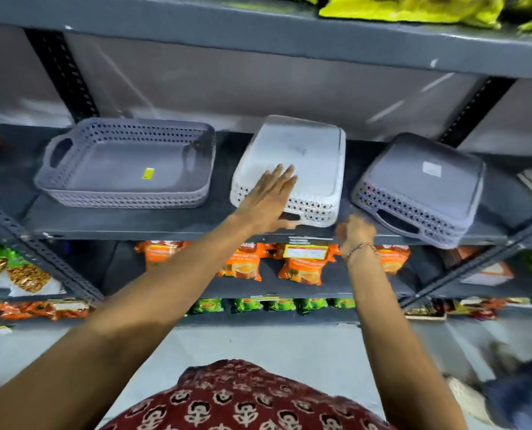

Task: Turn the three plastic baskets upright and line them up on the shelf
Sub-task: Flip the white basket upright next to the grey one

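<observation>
Three shallow rectangular plastic baskets sit in a row on a dark grey metal shelf (134, 223), each with rounded corners, a smooth solid base, and side walls pierced by rows of small holes. The left grey basket (128, 164) stands upright, its open top showing a flat floor with a small yellow sticker (148, 173) and cut-out handles at both ends. The white basket (314, 162) in the middle lies upside down, its base facing up and one slotted handle facing the front edge. The right grey basket (419, 187) is also upside down, sitting askew with a pale label on its base and its handle end reaching the front lip of the shelf. The left hand (269, 198) lies flat on the white basket's upturned base near its front, fingers spread and extended, thumb down by the handle slot. The right hand (356, 231), with a thin bracelet at the wrist, is loosely curled just below the shelf's front edge between the white and right baskets, holding nothing, though it is blurred. Orange snack packets (302, 268) line the shelf below, and perforated steel uprights frame the rack.
</observation>
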### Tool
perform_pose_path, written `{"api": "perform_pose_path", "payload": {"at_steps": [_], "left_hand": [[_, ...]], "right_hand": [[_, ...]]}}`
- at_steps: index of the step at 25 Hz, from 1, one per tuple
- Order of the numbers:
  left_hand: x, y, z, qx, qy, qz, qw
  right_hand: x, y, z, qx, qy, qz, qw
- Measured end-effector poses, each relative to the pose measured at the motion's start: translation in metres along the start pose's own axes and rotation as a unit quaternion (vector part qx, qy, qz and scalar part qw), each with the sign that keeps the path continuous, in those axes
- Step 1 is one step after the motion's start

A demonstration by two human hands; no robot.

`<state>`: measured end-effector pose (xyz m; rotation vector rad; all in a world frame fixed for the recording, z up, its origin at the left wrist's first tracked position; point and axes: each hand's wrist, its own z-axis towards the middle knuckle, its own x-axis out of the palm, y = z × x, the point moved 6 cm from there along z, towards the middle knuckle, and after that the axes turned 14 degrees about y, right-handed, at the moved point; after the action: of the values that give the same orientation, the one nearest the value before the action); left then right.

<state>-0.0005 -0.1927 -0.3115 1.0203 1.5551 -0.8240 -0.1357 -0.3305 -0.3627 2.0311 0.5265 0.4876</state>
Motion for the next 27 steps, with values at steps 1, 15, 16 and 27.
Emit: {"api": "perform_pose_path", "payload": {"at_steps": [1,15,16,27], "left_hand": [[0.002,-0.002,0.002,-0.004,-0.018,0.006,1.0],[-0.021,-0.02,-0.01,-0.139,-0.294,-0.314,0.892],[-0.028,-0.016,-0.015,-0.144,-0.327,-0.37,0.857],[0.01,0.042,-0.003,-0.232,-0.293,-0.756,0.537]], "right_hand": [[0.007,-0.01,0.002,0.03,0.039,0.042,0.998],[0.015,0.067,-0.024,-0.152,0.26,0.039,0.953],[0.014,0.069,-0.02,-0.173,0.256,-0.01,0.951],[0.002,0.112,0.034,-0.278,0.089,-0.437,0.851]]}}
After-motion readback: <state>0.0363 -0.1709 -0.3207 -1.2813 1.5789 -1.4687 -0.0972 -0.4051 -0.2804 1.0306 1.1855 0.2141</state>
